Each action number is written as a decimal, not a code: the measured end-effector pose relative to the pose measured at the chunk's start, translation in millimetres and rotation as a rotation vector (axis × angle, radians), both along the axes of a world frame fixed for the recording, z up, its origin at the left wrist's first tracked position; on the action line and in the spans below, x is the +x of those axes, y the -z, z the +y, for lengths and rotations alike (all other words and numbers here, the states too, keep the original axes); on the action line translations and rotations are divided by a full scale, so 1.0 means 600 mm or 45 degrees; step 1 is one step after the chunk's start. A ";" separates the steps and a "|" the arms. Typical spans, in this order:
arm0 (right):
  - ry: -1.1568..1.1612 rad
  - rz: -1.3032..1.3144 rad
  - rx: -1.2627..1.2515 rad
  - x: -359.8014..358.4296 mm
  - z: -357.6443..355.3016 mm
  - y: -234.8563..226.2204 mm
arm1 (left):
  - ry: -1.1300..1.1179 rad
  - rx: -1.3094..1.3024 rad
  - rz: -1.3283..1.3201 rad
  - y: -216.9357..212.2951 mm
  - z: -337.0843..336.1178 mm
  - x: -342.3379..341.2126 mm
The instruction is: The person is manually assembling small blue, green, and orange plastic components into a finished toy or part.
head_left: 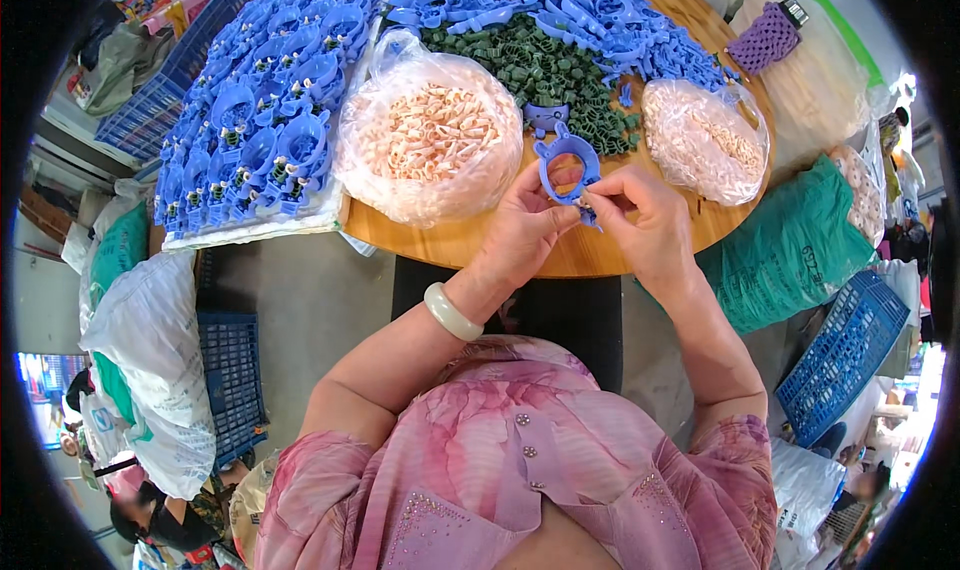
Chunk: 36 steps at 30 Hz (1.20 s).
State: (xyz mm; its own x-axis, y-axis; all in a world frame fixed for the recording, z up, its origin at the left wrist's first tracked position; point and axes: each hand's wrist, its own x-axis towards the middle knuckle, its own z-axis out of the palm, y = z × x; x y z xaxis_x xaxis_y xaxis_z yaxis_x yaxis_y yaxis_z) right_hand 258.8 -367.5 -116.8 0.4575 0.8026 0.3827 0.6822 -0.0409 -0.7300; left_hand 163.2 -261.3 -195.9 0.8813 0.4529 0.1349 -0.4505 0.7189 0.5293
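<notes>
Over the near edge of the round wooden table [590, 260], a blue plastic ring-shaped part [592, 162] with small ear-like bumps is held up. My left hand [520, 225] grips it from the left, thumb and fingers closed on its rim. At its lower right, the fingertips of my right hand [648, 220] pinch a small piece against the ring; the fingers mostly hide that piece. Just beyond lies a similar blue part [545, 118], in front of a heap of dark green plastic pieces [570, 75].
Clear bags of small cream-coloured pieces [435, 125] and pale pieces [700, 135] flank my hands. Blue parts [630, 20] pile up at the back. Left stands a white-edged tray [250, 238] packed with blue assemblies. Sacks [790, 255] and blue crates [845, 355] surround the table.
</notes>
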 end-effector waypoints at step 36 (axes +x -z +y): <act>-0.073 0.039 0.017 -0.004 -0.029 -0.003 | -0.271 0.357 0.035 0.007 -0.013 -0.004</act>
State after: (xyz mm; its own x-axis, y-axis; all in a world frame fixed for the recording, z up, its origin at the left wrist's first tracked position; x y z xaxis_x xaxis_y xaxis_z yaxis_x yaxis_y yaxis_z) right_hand 256.6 -384.9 -114.9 0.4229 0.8227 0.3799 0.6604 0.0072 -0.7509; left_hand 160.5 -269.1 -200.1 0.7761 0.5757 0.2574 -0.5574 0.4353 0.7070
